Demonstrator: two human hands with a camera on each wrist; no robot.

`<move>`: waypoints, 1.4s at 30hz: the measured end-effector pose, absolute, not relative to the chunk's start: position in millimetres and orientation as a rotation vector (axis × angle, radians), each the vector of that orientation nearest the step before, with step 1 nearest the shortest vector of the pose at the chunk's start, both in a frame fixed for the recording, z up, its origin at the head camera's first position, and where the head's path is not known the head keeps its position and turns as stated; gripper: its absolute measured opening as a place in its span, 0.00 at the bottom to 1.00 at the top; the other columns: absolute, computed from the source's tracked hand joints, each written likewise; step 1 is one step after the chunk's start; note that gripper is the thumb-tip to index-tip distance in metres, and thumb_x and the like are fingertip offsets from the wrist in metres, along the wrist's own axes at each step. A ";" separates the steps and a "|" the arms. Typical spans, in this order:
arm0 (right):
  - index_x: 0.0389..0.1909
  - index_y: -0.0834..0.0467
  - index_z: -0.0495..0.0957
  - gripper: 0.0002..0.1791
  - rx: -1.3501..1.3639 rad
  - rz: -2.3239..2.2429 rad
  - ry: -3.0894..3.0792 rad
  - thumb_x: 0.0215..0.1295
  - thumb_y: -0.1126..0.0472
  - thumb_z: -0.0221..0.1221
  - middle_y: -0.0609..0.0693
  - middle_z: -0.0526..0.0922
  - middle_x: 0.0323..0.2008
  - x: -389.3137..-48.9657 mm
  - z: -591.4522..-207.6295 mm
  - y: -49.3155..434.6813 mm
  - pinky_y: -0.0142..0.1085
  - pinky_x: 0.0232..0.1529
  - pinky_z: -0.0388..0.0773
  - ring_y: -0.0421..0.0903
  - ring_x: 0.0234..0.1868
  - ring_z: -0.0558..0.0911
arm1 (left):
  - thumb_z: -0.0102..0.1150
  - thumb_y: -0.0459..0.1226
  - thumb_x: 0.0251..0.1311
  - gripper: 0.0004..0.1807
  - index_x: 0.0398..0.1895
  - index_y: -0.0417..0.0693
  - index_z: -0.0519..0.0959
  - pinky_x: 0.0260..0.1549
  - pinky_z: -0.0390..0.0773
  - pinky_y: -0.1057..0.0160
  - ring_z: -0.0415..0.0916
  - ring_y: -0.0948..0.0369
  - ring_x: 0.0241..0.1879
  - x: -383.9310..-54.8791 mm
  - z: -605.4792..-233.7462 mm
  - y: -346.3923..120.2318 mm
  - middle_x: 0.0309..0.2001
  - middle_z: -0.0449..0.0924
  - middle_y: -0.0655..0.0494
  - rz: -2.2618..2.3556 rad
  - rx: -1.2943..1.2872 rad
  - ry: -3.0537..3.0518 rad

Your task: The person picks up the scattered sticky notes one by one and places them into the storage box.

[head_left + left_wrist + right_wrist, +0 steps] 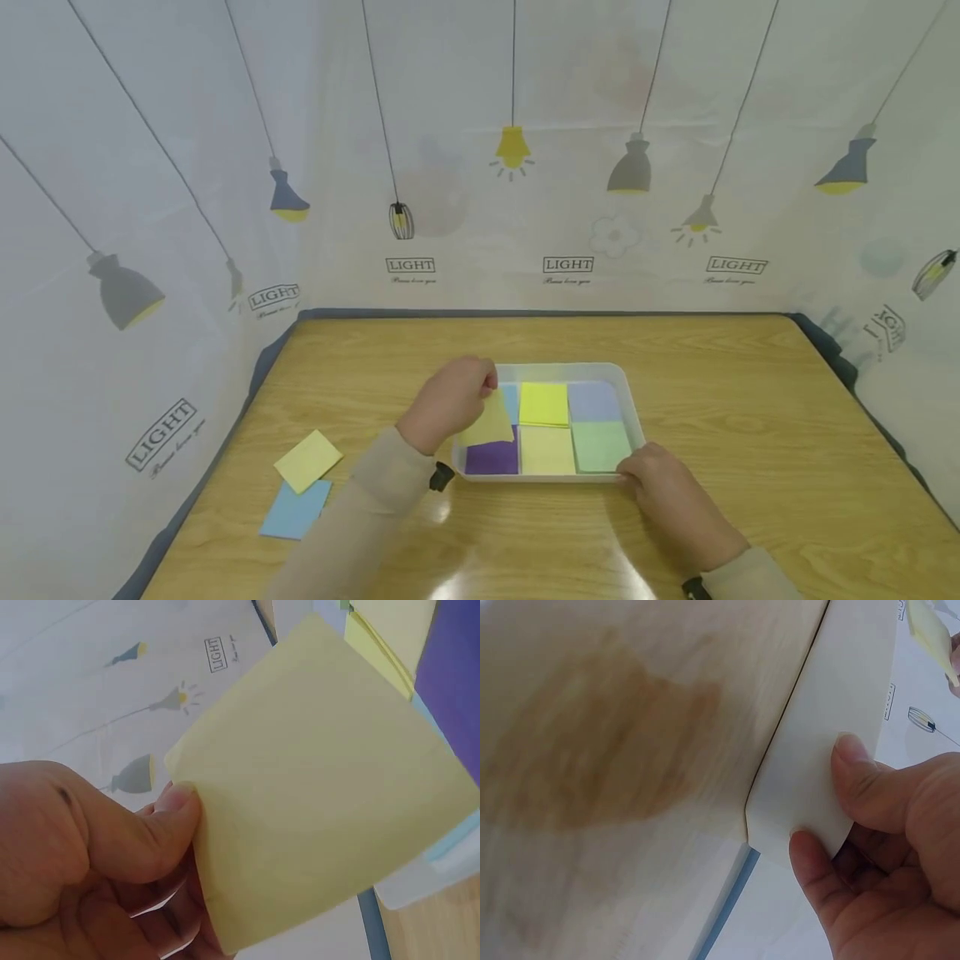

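Observation:
My left hand (448, 398) pinches a pale yellow sticky note (322, 787) by its edge, thumb on the face towards the wrist camera. The note is held tilted over the left side of a white tray (633, 417). Inside the tray lie sticky notes in two rows: light blue (512, 402), bright yellow (543, 404) and lavender (594, 402) behind; purple (491, 457), pale yellow (547, 451) and mint green (602, 447) in front. The held note partly covers the light blue and purple ones. At the tray's front right corner, my right hand (675, 500) grips the wall between thumb and fingers.
On the wooden table (750, 433), left of the tray, a pale yellow note (308, 461) overlaps a light blue note (296, 510). A white curtain (480, 67) printed with lamps hangs along the table's back and sides.

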State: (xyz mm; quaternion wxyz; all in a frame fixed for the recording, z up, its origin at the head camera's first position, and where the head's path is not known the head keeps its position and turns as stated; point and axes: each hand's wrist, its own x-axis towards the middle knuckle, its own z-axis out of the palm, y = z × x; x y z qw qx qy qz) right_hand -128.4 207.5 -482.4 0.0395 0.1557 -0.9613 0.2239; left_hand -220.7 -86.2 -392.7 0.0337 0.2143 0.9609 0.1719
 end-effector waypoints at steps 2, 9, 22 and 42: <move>0.31 0.55 0.86 0.05 0.479 0.684 -2.945 0.65 0.67 0.64 0.46 0.84 0.33 -128.5 -482.3 207.3 0.41 0.43 0.83 0.41 0.40 0.79 | 0.59 0.29 0.67 0.04 0.40 0.44 0.81 0.43 0.81 0.61 0.78 0.58 0.41 -222.2 -393.5 -81.5 0.41 0.83 0.52 0.525 0.668 2.944; 0.32 0.53 0.85 0.06 0.487 0.693 -2.946 0.67 0.65 0.63 0.45 0.83 0.34 -128.1 -482.4 209.0 0.40 0.43 0.83 0.40 0.41 0.79 | 0.57 0.29 0.69 0.05 0.41 0.43 0.81 0.48 0.82 0.60 0.79 0.58 0.44 -229.5 -395.3 -68.3 0.44 0.84 0.52 0.487 0.688 2.888; 0.31 0.55 0.85 0.04 0.493 0.694 -2.914 0.64 0.66 0.65 0.45 0.83 0.31 -128.6 -481.8 208.0 0.38 0.41 0.83 0.39 0.38 0.79 | 0.56 0.32 0.71 0.04 0.42 0.45 0.80 0.39 0.79 0.67 0.76 0.63 0.38 -243.0 -405.5 -39.7 0.43 0.83 0.55 0.446 0.708 2.740; 0.30 0.54 0.85 0.06 0.486 0.695 -2.937 0.65 0.66 0.65 0.44 0.82 0.31 -127.9 -482.5 208.1 0.38 0.41 0.82 0.38 0.37 0.77 | 0.57 0.30 0.67 0.08 0.43 0.43 0.84 0.47 0.82 0.65 0.81 0.60 0.45 -249.2 -441.6 -15.5 0.47 0.86 0.53 0.435 0.790 2.592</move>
